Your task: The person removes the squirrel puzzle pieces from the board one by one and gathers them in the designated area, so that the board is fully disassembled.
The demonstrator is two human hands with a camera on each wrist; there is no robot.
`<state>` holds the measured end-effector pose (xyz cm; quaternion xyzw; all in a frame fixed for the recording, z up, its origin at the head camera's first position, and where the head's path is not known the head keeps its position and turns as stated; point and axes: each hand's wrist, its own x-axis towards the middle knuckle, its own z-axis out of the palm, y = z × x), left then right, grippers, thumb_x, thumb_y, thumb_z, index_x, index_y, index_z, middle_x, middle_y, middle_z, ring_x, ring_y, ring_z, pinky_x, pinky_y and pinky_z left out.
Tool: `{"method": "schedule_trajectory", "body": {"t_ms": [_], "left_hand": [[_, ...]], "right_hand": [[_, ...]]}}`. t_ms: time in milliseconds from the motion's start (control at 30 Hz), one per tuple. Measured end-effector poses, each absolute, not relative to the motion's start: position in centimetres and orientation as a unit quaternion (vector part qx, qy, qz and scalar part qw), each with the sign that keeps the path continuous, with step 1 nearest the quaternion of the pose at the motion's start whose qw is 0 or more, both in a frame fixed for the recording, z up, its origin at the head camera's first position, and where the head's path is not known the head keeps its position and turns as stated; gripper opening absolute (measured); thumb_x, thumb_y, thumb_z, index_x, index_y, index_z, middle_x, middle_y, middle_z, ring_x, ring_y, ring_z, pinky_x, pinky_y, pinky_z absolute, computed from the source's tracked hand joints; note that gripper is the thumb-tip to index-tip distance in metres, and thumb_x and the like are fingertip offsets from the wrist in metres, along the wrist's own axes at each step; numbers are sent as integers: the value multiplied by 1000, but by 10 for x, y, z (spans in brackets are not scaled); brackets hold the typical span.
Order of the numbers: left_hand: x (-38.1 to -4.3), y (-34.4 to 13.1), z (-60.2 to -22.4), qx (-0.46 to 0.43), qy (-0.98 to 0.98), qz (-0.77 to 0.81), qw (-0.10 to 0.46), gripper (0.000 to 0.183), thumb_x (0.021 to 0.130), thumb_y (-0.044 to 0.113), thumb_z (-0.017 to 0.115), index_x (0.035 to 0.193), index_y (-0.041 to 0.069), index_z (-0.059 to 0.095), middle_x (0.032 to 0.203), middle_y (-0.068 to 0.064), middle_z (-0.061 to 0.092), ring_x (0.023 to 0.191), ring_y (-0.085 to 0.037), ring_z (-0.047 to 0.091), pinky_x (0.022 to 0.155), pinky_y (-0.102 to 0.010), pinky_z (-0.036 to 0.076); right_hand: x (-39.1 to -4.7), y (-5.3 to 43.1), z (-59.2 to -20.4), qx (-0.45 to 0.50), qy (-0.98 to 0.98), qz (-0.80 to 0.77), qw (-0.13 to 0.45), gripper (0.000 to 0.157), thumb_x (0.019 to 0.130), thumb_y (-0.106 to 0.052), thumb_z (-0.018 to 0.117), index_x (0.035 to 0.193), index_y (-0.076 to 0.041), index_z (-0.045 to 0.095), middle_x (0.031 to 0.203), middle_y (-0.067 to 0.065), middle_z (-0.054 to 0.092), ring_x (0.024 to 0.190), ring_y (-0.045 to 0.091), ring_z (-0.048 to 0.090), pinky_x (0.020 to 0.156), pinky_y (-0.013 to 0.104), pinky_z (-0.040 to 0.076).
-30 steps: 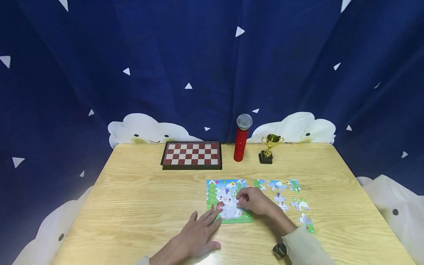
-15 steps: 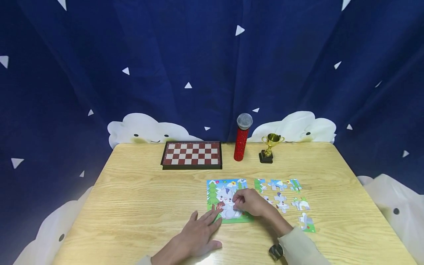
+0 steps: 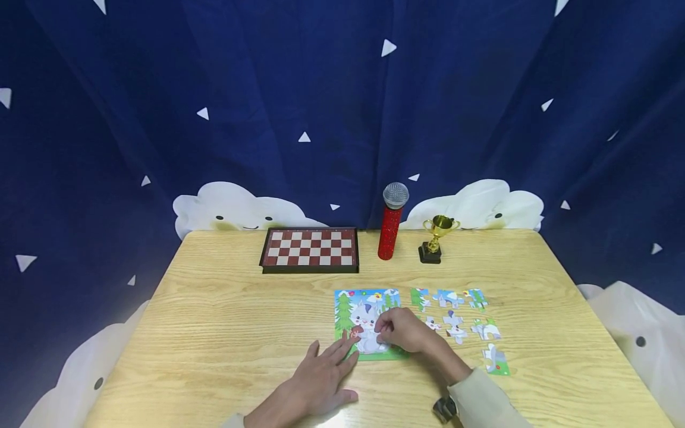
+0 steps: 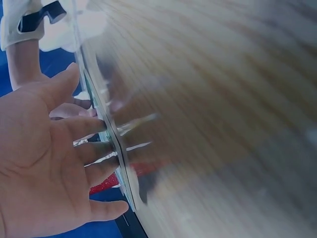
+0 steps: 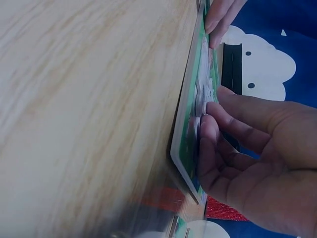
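A jigsaw puzzle board [image 3: 342, 321] with a squirrel picture lies flat at the middle of the table, framed in green and blue. My left hand [image 3: 321, 380] rests with spread, straight fingertips on its lower left corner. Over the board's right half, my right hand [image 3: 404, 330] has its thumb and fingers curled together. In the right wrist view those fingers pinch a pale puzzle piece [image 5: 204, 106] low over the picture, mostly hidden by the fingertips. Several loose puzzle pieces lie right of the board, among them a squirrel-patterned piece [image 3: 453, 326] and a green-edged corner piece [image 3: 496, 359].
Along the back of the wooden table [image 3: 230, 315] stand a chessboard [image 3: 310, 249], a red microphone [image 3: 389, 232] and a small gold trophy cup [image 3: 436, 235]. A dark blue curtain [image 3: 299, 89] hangs behind, above white cloud shapes.
My right hand has moved slightly left over the board with the puzzle piece, uncovering a loose piece beside it. My left hand has stayed in place.
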<state>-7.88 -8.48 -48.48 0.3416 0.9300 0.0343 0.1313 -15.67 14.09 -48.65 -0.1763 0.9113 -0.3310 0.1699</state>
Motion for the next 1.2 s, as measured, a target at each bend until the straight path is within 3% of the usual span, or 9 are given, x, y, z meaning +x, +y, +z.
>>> {"method": "schedule_trajectory", "body": {"t_ms": [333,733,1200], "left_hand": [[-78,-85,-487,336,933,30,127,70,90,61,41,147,21,35,158,-2,24,144,-20,28,108,-56,33],[-79,-85,-486,338,931,41,130,70,90,60,43,147,19,36,158,-3,23,144,-21,28,108,-57,32],[-79,-84,-486,333,933,45,129,69,90,59,44,146,19,38,157,-3,28,143,-21,30,108,-56,32]], "right_hand": [[-158,141,-488,-185,905,-344,167,7,85,-1,62,82,-7,63,70,1,58,59,8,50,51,20,42],[-160,143,-487,-193,891,-367,186,12,88,1,57,84,-7,65,73,0,61,64,8,51,54,19,44],[-162,188,-480,-197,869,-406,200,12,90,1,53,89,-3,64,80,3,63,70,7,55,60,20,46]]}}
